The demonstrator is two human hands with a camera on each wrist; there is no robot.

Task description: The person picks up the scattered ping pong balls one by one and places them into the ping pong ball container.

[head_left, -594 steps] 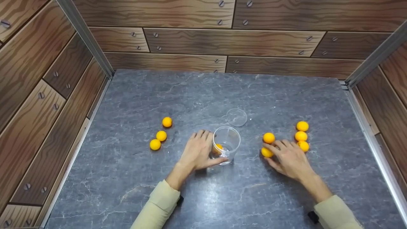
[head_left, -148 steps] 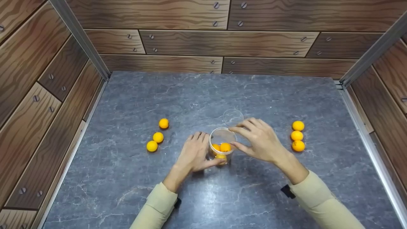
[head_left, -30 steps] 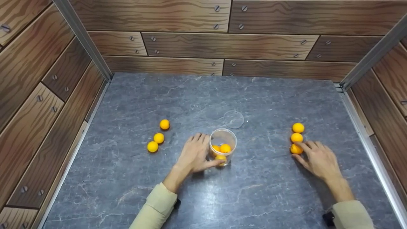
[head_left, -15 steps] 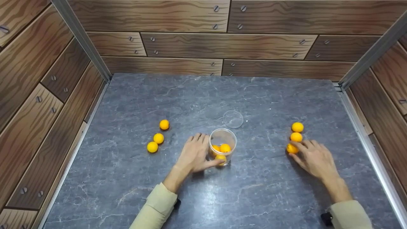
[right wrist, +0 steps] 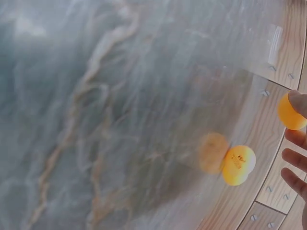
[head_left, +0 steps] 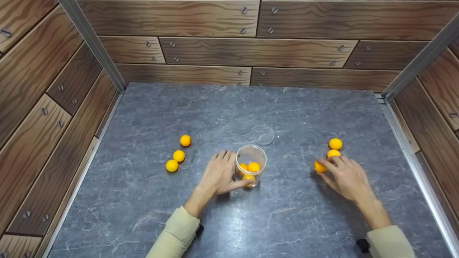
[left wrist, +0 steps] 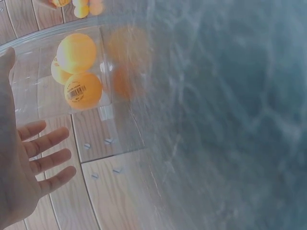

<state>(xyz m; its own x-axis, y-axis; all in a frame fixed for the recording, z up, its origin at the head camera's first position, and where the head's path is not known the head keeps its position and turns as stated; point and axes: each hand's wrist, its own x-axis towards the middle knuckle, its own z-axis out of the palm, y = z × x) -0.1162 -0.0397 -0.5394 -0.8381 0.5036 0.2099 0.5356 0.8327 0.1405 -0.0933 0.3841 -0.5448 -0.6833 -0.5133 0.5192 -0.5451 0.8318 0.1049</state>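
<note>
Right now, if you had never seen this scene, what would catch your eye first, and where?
Probably the bright orange balls against the grey table: three lie on the left, and three show inside the clear cup at the centre, with the left hand against it. Further right, the right hand pinches another ball, with two more just beyond.

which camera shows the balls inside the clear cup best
Left wrist view: the balls look large through the clear cup, one's print visible. Head view shows them smaller, one partly behind the left hand. Right wrist view shows none of them.
</note>
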